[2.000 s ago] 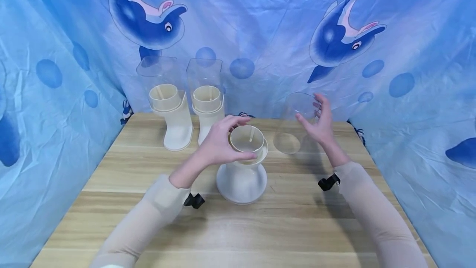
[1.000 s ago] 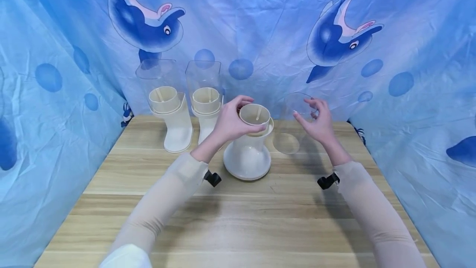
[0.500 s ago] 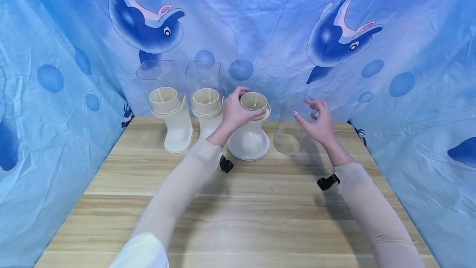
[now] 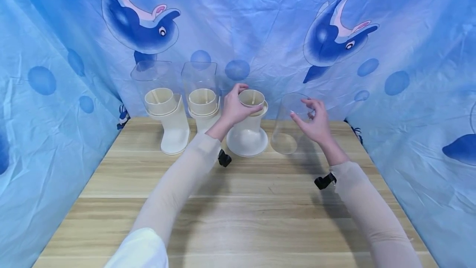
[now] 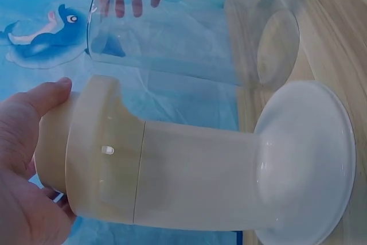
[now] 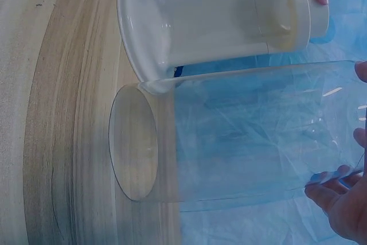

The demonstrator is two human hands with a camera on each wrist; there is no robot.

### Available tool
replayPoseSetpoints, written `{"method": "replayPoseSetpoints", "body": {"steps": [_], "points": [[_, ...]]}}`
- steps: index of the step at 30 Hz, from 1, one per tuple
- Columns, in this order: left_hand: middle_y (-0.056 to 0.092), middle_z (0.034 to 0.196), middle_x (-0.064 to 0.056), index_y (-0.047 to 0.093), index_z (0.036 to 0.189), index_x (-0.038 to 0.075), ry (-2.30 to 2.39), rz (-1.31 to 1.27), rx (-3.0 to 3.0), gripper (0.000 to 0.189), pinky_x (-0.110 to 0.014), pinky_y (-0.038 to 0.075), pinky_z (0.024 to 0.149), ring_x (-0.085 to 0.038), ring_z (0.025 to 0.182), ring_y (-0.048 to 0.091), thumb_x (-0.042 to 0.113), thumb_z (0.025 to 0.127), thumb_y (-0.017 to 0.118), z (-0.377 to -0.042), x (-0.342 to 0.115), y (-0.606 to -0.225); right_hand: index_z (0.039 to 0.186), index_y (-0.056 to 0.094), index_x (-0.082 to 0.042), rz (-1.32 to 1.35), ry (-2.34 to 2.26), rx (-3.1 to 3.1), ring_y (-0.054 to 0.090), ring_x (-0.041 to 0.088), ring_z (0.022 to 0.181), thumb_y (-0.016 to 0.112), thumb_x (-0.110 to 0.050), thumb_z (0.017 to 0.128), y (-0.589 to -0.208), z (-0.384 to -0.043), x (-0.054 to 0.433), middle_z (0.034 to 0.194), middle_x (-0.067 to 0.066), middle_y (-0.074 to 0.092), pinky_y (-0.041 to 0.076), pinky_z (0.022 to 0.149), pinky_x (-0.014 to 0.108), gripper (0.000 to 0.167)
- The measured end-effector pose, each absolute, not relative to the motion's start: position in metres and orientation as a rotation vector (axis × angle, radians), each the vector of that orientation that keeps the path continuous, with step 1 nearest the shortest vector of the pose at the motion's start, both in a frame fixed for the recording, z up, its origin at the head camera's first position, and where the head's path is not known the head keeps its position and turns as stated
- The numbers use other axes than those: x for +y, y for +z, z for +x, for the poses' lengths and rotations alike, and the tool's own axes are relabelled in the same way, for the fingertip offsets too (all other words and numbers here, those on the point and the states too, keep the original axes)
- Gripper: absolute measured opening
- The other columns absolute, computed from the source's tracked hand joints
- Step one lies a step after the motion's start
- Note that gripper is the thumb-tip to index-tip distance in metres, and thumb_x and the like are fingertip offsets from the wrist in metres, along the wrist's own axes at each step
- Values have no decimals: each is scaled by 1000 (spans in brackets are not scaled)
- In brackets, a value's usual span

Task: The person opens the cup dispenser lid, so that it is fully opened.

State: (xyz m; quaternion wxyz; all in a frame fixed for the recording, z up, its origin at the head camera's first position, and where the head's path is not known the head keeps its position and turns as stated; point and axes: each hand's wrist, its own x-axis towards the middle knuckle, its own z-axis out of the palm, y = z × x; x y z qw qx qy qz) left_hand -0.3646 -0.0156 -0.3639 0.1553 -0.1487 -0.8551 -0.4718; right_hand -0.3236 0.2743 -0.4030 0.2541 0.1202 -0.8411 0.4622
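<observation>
My left hand (image 4: 234,108) holds the cream cup-shaped top (image 4: 251,98) of a white stand (image 4: 247,140), thumb on the near side and fingers behind. The stand is upright, its round foot low on the table near the back. In the left wrist view the cream collar (image 5: 103,147) shows above the white neck (image 5: 198,176). Just right of it stands a clear open cylinder (image 4: 284,133), tall and see-through. My right hand (image 4: 314,124) grips its upper rim; in the right wrist view the fingertips (image 6: 321,196) lie at the edge of the clear wall (image 6: 246,136).
Two more white stands stand to the left, a left one (image 4: 175,133) and a nearer one (image 4: 207,122), each with a cream cup and a clear square-edged container above. A blue dolphin-printed curtain (image 4: 260,7) hangs right behind the wooden table (image 4: 238,218).
My left hand has slid the white stand away from me and slightly right, to the back beside the clear cylinder. The right hand has stayed at the cylinder's rim.
</observation>
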Motion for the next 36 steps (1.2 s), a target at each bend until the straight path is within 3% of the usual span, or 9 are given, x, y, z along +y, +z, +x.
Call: {"method": "replayPoseSetpoints", "body": {"steps": [7, 15, 22, 29, 36], "points": [[54, 154, -10, 49, 150, 11, -1178, -529, -2493, 94, -50, 42, 120, -33, 145, 45, 44, 75, 96, -351, -17, -355, 141, 61, 0, 342, 1256, -2269, 50, 39, 132, 85, -22, 91, -404, -326, 273, 142, 26, 48, 51, 106, 66, 59], [63, 145, -10, 58, 144, 7, -1081, -688, -2121, 92, -50, 41, 121, -29, 138, 54, 44, 69, 97, -318, -43, -320, 143, 61, -5, 322, 1215, -2302, 50, 39, 136, 84, -29, 91, -406, -326, 270, 147, 24, 49, 51, 108, 62, 61], [66, 140, -14, 59, 142, 2, -977, -685, -1774, 91, -40, 42, 114, -31, 128, 58, 43, 70, 95, -318, -85, -297, 142, 62, -10, 317, 1060, -2291, 35, 39, 155, 86, -36, 84, -404, -326, 272, 162, 23, 40, 36, 119, 68, 68], [62, 150, -7, 57, 148, 8, -1046, -534, -1736, 95, -41, 39, 121, -23, 142, 52, 39, 67, 96, -324, -121, -310, 144, 61, -10, 409, 961, -2206, 36, 38, 156, 86, -37, 83, -385, -330, 261, 162, 19, 45, 30, 124, 70, 71], [52, 162, -5, 47, 158, 10, -1087, -451, -1821, 105, -43, 34, 128, -21, 151, 46, 39, 69, 97, -327, -140, -334, 147, 58, -10, 518, 932, -2156, 39, 34, 155, 83, -42, 83, -348, -328, 214, 162, 16, 47, 31, 126, 63, 76]]}}
